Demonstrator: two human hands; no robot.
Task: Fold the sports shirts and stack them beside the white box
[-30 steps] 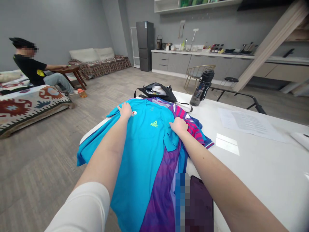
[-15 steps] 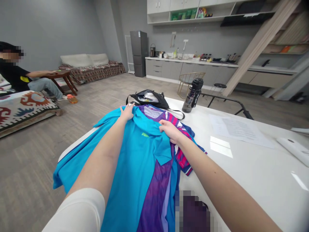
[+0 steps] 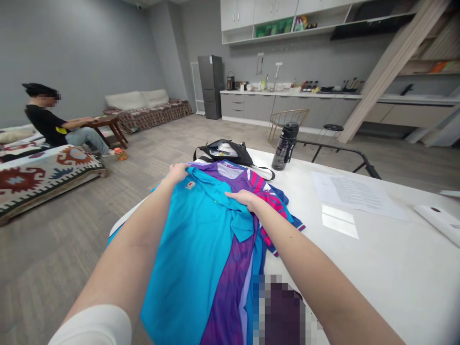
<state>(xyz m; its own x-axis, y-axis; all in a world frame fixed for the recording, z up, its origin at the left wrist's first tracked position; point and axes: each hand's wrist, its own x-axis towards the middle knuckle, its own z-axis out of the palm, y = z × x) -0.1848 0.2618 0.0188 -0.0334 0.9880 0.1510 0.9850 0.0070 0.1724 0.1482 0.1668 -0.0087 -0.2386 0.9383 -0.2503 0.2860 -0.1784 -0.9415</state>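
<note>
A bright blue T-shirt [image 3: 194, 235] lies spread over other shirts, a small red-and-white badge showing on its chest. My left hand [image 3: 178, 172] is closed on its upper left edge, near the shoulder. With thumb and fingers together, my right hand [image 3: 244, 198] pinches the same shirt near the collar and right sleeve. Beneath it shows a purple shirt [image 3: 230, 282], and a pink-and-navy striped sleeve [image 3: 266, 196] sticks out on the right. The fingertips of both hands are partly hidden by cloth.
Beyond the shirts on the white table [image 3: 359, 268] lie an open black waist bag [image 3: 230, 152] and a dark water bottle [image 3: 285, 146]. Printed sheets [image 3: 355, 194] and a white device [image 3: 438, 223] are at right. A person [image 3: 53, 120] sits far left.
My left hand has moved left, drawing the shirt's shoulder along, and the badge has come into view. The left sleeve no longer spreads out beyond my arm. My right hand has shifted slightly left.
</note>
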